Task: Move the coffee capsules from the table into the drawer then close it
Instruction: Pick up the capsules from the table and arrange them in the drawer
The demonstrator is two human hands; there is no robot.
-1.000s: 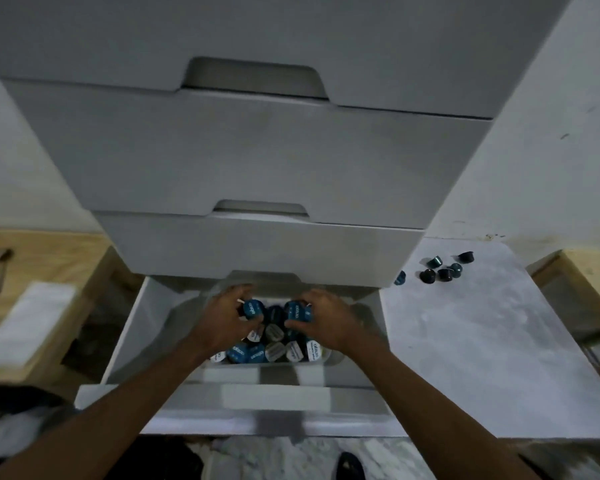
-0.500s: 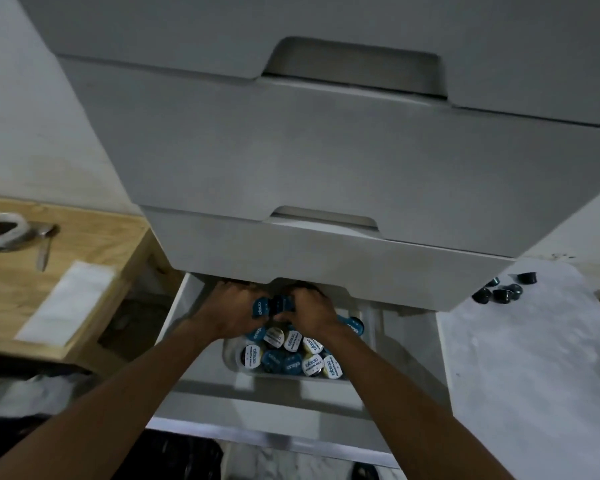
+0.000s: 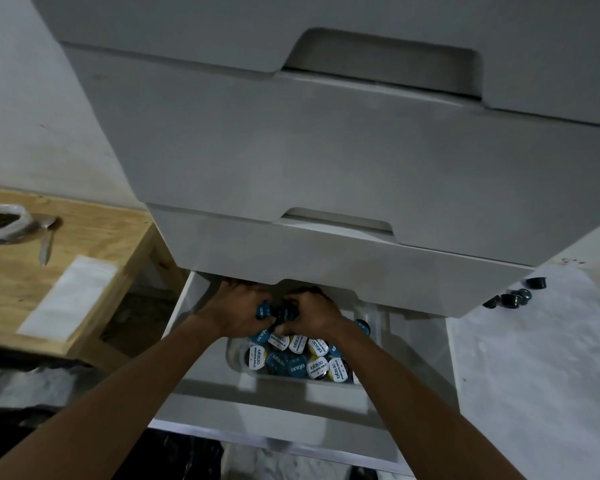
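Note:
The bottom drawer of a grey cabinet stands pulled out. A tray inside it holds a pile of coffee capsules with blue and white lids. My left hand and my right hand are together over the back of the pile, cupped around several dark and blue capsules. The fingertips are partly hidden under the drawer above. Several dark capsules lie on the white table at the right, beside the cabinet.
The closed grey drawers above overhang my hands. A wooden table at the left carries a bag of dark grounds, a metal spoon and a white packet.
My view has shifted left and closer to the drawer. Both hands have stayed together over the capsule pile, pushed a little further back under the drawer above.

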